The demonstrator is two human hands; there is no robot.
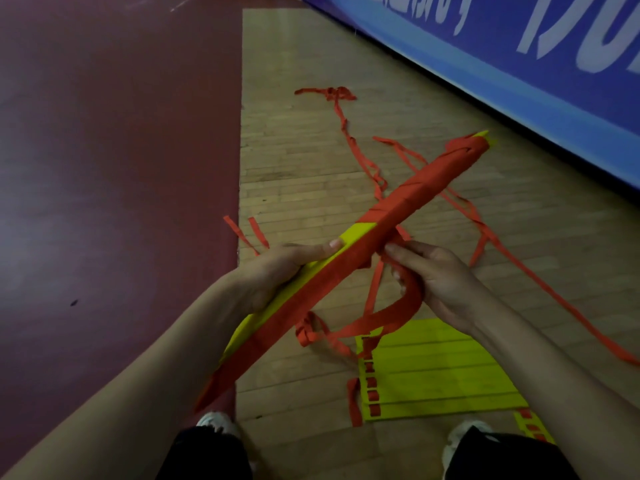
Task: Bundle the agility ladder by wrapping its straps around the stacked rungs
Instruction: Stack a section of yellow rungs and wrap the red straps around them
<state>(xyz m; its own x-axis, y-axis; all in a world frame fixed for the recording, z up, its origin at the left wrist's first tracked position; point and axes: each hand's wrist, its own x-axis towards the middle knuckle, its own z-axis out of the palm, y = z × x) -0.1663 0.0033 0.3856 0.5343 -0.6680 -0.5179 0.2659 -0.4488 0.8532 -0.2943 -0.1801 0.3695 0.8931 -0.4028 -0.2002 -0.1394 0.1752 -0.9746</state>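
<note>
Stacked rungs, yellow and half wound in red strap, slant in the air above the wooden floor. The left hand grips their near half. The right hand has its fingers pinching the strap just beside them. Loose rungs lie below.

At upper right, a blue banner runs off frame, its white lettering cropped, unreadable. At lower right, a forearm covers some flat yellow rungs.

Yellow stacked rungs tilted diagonally, red straps wrapping the far half
</note>
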